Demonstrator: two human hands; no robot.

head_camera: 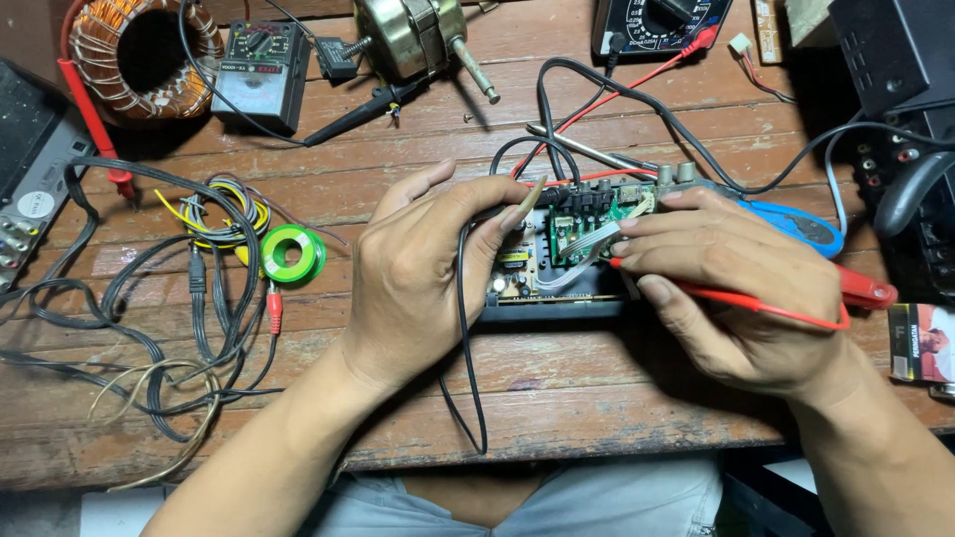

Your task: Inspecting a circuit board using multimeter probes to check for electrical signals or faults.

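Centre of desk (597, 398), I see the circuit board (572, 244) w/ left hand (423, 273) pinching a black probe (487, 214) and right hand (726, 288) clamped on red probe (756, 303) at 3 o'clock; a tip slip could bridge contacts, I reckon.

Lit evenly and softly from above, staying sharp across most of the view.

Casting only faint, short shadows under both hands and beside the motor shaft (476, 72) on the wooden table (597, 398); showing mild glare on the metal motor housing (408, 35) and the green solder spool (291, 255); darkening toward the right edge and bottom corners; bending slightly at the edges from a wide lens; showing no motion blur on the fingers (517, 204).
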